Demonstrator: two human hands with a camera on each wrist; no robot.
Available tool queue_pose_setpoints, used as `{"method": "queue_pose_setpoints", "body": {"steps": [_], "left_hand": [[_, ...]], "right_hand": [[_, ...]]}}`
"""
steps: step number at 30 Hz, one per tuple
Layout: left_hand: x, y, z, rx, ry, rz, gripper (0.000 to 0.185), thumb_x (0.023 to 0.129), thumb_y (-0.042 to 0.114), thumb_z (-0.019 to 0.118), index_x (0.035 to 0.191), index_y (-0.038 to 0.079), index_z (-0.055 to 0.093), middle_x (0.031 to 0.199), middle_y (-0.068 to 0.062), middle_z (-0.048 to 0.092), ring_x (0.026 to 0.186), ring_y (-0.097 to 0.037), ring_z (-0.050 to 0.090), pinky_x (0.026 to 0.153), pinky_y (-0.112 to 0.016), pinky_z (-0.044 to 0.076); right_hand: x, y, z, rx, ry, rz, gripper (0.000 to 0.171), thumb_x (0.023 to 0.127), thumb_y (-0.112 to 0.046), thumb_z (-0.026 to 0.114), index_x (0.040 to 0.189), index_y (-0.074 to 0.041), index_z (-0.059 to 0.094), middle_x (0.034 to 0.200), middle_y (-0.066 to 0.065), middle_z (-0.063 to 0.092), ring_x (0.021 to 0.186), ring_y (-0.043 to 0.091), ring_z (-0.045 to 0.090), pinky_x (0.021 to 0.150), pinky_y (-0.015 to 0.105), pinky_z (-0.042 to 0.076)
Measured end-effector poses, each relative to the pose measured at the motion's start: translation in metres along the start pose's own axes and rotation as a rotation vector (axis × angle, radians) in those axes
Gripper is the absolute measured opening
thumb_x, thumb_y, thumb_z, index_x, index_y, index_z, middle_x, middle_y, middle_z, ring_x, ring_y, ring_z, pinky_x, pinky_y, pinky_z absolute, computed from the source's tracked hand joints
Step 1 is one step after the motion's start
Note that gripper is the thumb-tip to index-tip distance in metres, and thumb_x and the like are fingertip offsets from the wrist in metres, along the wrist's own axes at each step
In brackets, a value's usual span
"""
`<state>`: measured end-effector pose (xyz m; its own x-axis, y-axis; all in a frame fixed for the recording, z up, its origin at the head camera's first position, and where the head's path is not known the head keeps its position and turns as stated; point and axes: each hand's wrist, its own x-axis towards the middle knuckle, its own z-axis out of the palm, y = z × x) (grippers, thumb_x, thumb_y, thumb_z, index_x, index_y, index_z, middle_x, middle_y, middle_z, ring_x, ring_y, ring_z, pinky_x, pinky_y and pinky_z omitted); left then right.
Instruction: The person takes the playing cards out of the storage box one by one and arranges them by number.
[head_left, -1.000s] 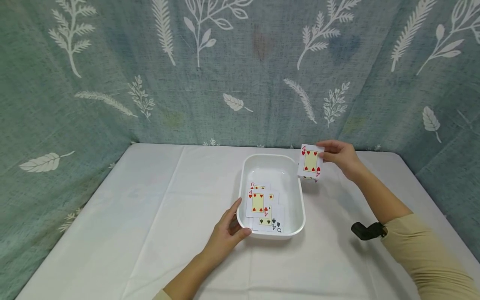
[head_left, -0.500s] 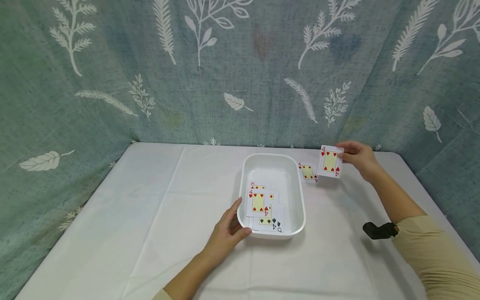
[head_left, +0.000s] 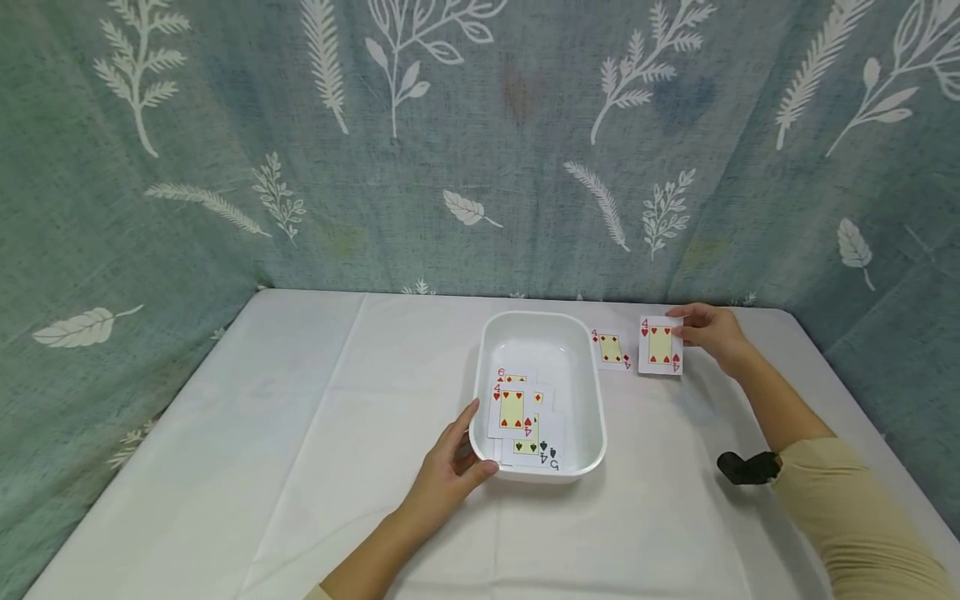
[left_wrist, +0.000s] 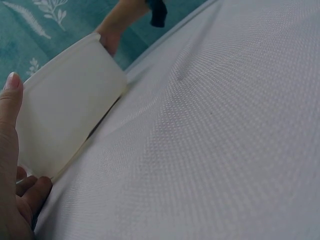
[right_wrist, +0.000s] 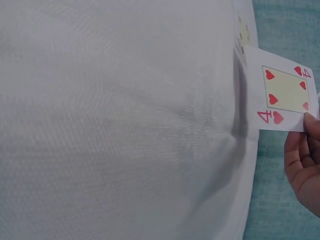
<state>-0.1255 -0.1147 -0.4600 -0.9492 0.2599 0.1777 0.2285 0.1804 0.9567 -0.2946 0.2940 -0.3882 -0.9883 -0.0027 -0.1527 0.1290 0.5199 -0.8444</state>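
Right hand (head_left: 708, 332), at 2 o'clock on the table (head_left: 300, 467), pinches a four of hearts (head_left: 661, 345) in a closed grip just beside a four of diamonds (head_left: 611, 348). Left hand (head_left: 450, 479) grips the near-left corner of the white tray (head_left: 577, 392), at 7 o'clock of it, which holds cards (head_left: 517, 412).

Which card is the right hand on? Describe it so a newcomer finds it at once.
Start at the white tub mid-table. To its right, near the table's far edge, lie two cards side by side. It is the farther one, the four of hearts, pinched by the right hand; the four of diamonds lies untouched.
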Motion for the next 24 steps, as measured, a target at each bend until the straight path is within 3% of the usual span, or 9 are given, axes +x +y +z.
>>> {"method": "queue_pose_setpoints", "body": {"steps": [10,24], "left_hand": [[0.0,0.001,0.0,-0.001,0.001,-0.013,0.082,0.085,0.014,0.07,0.151,0.021,0.023,0.138,-0.015,0.042,0.121,-0.03,0.053,0.099,-0.028,0.048],[0.0,0.0,0.0,-0.01,-0.007,-0.007,0.081,0.085,0.014,0.07,0.151,0.019,0.023,0.138,-0.015,0.041,0.121,-0.03,0.052,0.1,-0.028,0.047]], "right_hand": [[0.009,0.014,0.009,-0.077,0.063,-0.015,0.032,0.095,-0.005,0.054,0.126,0.001,0.054,0.107,0.015,0.052,0.094,0.023,0.047,0.071,0.012,0.052],[0.022,0.025,0.02,-0.189,0.098,-0.018,0.029,0.094,-0.002,0.053,0.123,0.001,0.056,0.109,0.019,0.05,0.094,0.027,0.045,0.063,0.019,0.044]]}}
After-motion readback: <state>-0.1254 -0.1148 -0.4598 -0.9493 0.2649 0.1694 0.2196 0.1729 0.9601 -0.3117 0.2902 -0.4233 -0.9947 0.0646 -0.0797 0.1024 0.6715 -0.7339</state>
